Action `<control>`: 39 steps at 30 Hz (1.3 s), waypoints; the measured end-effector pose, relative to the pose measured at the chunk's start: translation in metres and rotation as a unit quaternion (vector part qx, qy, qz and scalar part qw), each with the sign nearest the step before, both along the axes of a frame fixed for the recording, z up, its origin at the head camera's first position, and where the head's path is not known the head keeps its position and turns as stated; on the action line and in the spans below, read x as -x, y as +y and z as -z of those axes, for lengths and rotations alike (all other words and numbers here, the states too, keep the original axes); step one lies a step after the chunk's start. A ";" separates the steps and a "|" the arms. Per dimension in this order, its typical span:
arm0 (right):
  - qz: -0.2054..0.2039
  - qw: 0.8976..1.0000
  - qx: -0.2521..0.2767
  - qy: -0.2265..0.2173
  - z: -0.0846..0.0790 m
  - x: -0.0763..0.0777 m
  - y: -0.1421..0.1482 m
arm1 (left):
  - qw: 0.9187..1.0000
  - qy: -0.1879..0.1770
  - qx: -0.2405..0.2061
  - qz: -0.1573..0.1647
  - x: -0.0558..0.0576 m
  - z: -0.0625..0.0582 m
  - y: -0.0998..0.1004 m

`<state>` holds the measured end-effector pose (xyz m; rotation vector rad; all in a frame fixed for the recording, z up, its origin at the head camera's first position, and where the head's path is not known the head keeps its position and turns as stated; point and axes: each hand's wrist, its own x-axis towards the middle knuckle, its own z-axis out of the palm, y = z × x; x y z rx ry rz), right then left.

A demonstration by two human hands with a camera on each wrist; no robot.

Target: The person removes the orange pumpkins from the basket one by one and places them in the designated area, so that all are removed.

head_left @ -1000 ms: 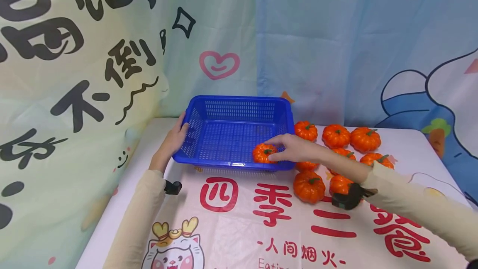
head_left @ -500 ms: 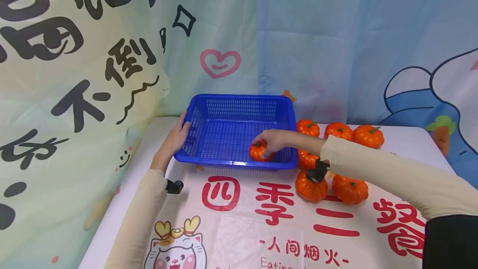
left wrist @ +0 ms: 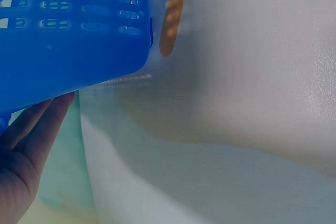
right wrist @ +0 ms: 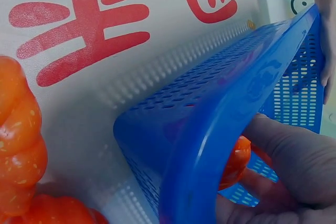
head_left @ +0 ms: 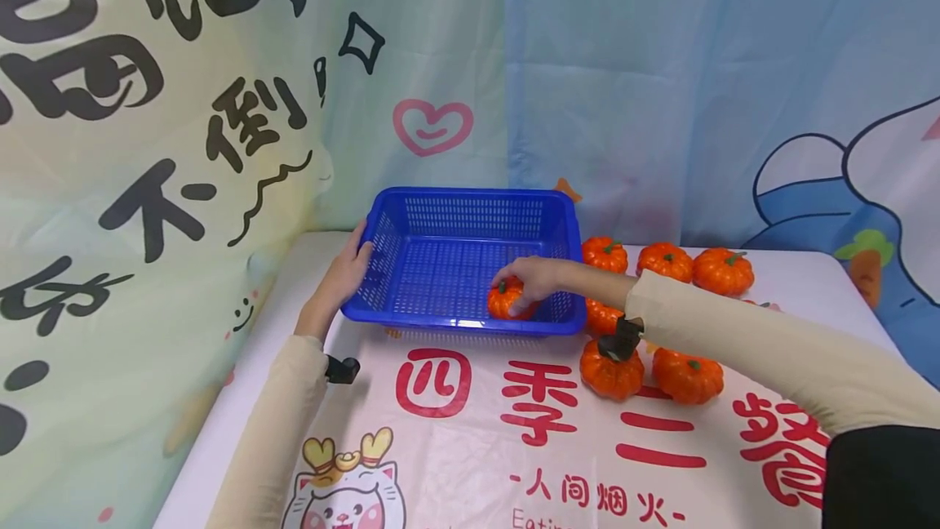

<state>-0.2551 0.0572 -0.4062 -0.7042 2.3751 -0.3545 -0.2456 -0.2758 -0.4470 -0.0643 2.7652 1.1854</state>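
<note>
A blue plastic basket (head_left: 433,284) with slotted walls stands at the back of the table. My left hand (head_left: 347,269) holds its left rim, thumb over the edge and fingers along the outside wall; the left wrist view shows these fingers (left wrist: 50,124) against the blue wall. Inside the basket's front right corner, my right hand (head_left: 534,277) grips a small orange pumpkin (head_left: 505,301) from above, close over the slotted floor. In the right wrist view the basket's rim partly hides that pumpkin (right wrist: 237,163) and the fingers around it.
Several more orange pumpkins lie right of the basket, among them one at the front (head_left: 686,375) and one at the back (head_left: 723,272). My right forearm passes over some of them. A printed cloth (head_left: 455,464) covers the table; curtains (head_left: 602,104) hang behind.
My right hand has carried the pumpkin from the basket's right front rim a little left and lower inside. The left hand keeps its hold on the rim.
</note>
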 end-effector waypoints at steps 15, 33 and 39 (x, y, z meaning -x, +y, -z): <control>-0.015 1.000 -0.026 0.010 0.003 0.002 -0.006 | 1.000 0.002 0.001 -0.001 -0.002 -0.004 0.002; 0.004 1.000 0.023 0.016 0.002 0.008 -0.001 | 1.000 -0.008 -0.002 -0.002 -0.003 0.000 0.002; 0.036 0.993 0.105 0.035 -0.020 0.004 0.016 | 1.000 -0.003 -0.004 -0.004 -0.002 -0.002 0.002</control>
